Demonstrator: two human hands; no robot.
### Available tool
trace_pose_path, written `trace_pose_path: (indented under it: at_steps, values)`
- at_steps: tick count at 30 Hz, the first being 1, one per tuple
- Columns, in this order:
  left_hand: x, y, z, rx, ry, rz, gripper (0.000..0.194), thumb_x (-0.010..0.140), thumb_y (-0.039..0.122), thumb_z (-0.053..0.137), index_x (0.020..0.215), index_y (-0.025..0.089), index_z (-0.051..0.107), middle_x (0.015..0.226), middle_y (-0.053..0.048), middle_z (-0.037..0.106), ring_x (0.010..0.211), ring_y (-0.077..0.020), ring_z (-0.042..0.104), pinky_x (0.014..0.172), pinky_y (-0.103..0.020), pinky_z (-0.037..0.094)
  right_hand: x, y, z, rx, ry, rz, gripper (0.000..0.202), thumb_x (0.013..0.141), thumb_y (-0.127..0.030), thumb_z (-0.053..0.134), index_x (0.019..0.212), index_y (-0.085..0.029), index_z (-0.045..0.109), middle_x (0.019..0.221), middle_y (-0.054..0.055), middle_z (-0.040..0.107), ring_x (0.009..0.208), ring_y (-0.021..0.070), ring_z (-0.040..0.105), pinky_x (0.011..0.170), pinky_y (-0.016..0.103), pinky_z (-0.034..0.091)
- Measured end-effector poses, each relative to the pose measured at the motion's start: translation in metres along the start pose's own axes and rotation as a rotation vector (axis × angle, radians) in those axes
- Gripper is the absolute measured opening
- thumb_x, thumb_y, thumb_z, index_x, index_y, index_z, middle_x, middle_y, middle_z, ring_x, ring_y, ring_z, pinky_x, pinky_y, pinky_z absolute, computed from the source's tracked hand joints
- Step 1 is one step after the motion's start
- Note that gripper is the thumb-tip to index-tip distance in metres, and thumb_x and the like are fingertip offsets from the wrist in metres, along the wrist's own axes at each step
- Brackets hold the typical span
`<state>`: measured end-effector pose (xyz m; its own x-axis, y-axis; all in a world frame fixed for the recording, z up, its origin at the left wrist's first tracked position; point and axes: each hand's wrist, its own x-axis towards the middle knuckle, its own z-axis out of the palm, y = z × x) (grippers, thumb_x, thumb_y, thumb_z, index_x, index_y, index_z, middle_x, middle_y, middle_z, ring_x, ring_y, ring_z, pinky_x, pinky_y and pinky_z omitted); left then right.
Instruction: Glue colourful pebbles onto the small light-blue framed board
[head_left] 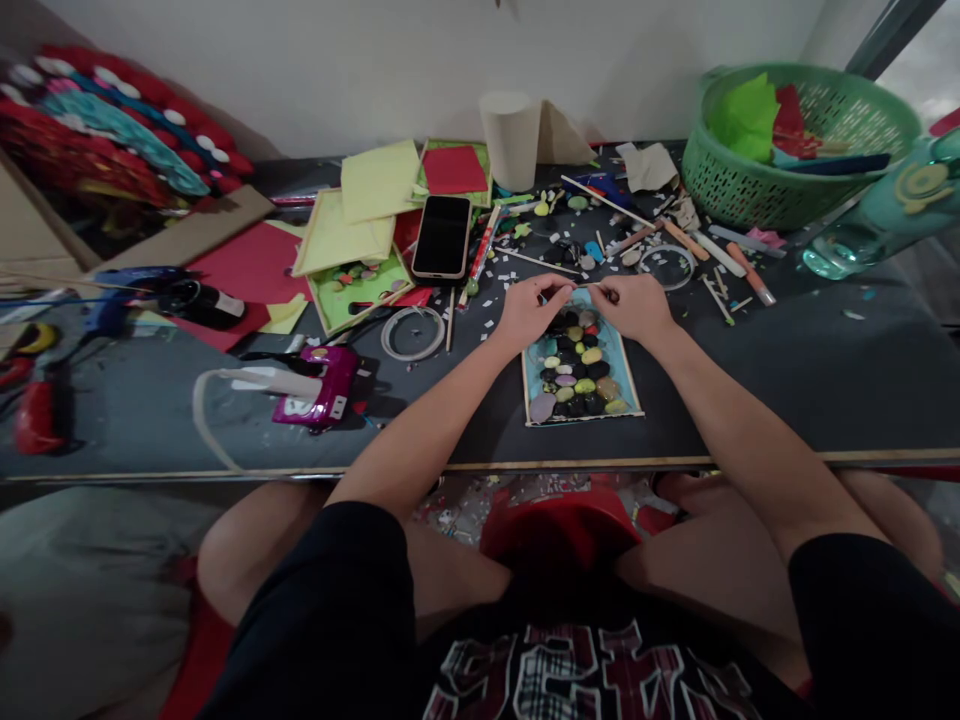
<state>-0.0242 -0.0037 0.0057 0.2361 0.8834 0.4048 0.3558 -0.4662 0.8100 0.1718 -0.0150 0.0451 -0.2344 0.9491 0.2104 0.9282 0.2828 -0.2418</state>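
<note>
A small blue panel (pixel 619 362) with a pale stick border lies near the table's front edge. Black, yellow, green and purplish pebbles (pixel 597 370) cover most of its face. My left hand (pixel 534 308) is at the panel's far left corner, thumb and fingers pinched together. Close beside it, my right hand (pixel 634 306) pinches at the far right corner. Between the fingertips, whatever they grip is too small to make out. The panel's far edge is partly hidden by both hands.
Left of my hands are a phone (pixel 442 238), yellow-green framed panels (pixel 346 240), a tape ring (pixel 412 333), a purple power strip (pixel 330 385) and a blue glue gun (pixel 112 300). A green basket (pixel 795 190), a bottle (pixel 885 215) and scattered sticks lie rightward. A paper cone (pixel 510 140) stands behind.
</note>
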Motion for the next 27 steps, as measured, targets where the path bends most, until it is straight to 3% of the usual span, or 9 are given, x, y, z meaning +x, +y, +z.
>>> trace_pose_path:
  at_steps: [16,20,22,23,25,27]
  values:
    - [0.000,-0.005,0.000,0.022,0.006,0.028,0.028,0.094,0.038,0.058,0.095,0.018,0.077,0.082,-0.002,0.077,0.070,-0.0117,0.064,0.064,-0.024,0.044,0.000,-0.001,0.002,-0.047,-0.050,-0.021,0.037,0.096,-0.039,0.050,0.075,-0.017,0.072,0.071,0.007,0.069,0.068,0.0196,0.058,0.061,0.031,0.025]
    - [0.000,-0.004,0.000,0.051,0.009,0.024,0.028,0.095,0.038,0.057,0.095,0.018,0.077,0.085,-0.003,0.077,0.071,-0.0122,0.065,0.062,-0.023,0.043,-0.001,0.000,0.007,-0.001,-0.010,0.022,0.038,0.096,-0.042,0.047,0.084,-0.018,0.074,0.079,0.008,0.074,0.079,0.0242,0.067,0.067,0.033,0.042]
    - [0.000,-0.005,0.000,0.066,0.009,0.027,0.026,0.095,0.037,0.058,0.095,0.019,0.077,0.086,-0.003,0.077,0.072,-0.0126,0.065,0.061,-0.024,0.043,-0.002,0.000,0.007,0.085,0.097,-0.009,0.046,0.098,-0.048,0.041,0.110,-0.017,0.073,0.105,0.012,0.077,0.103,0.0276,0.069,0.084,0.037,0.051]
    - [0.001,-0.006,0.000,0.068,0.008,0.026,0.024,0.095,0.035,0.059,0.095,0.019,0.077,0.085,-0.003,0.077,0.071,-0.0127,0.064,0.061,-0.024,0.043,-0.003,-0.001,0.005,0.129,0.157,-0.058,0.057,0.099,-0.053,0.036,0.128,-0.015,0.066,0.124,0.014,0.072,0.121,0.0288,0.064,0.097,0.040,0.051]
    - [0.001,-0.008,0.001,0.043,0.005,0.007,0.020,0.093,0.031,0.061,0.093,0.018,0.076,0.081,-0.002,0.076,0.068,-0.0123,0.063,0.060,-0.024,0.043,-0.008,-0.007,0.000,0.172,0.233,-0.168,0.079,0.100,-0.064,0.022,0.156,-0.010,0.037,0.160,0.016,0.045,0.153,0.0279,0.036,0.121,0.043,0.036]
    - [0.002,-0.009,0.002,-0.028,0.010,-0.025,0.018,0.092,0.029,0.062,0.091,0.018,0.076,0.079,-0.001,0.074,0.065,-0.0112,0.061,0.061,-0.023,0.044,-0.014,-0.016,-0.007,0.140,0.240,-0.197,0.088,0.099,-0.069,0.010,0.165,-0.012,0.014,0.172,0.013,0.021,0.162,0.0256,0.011,0.130,0.045,0.020]
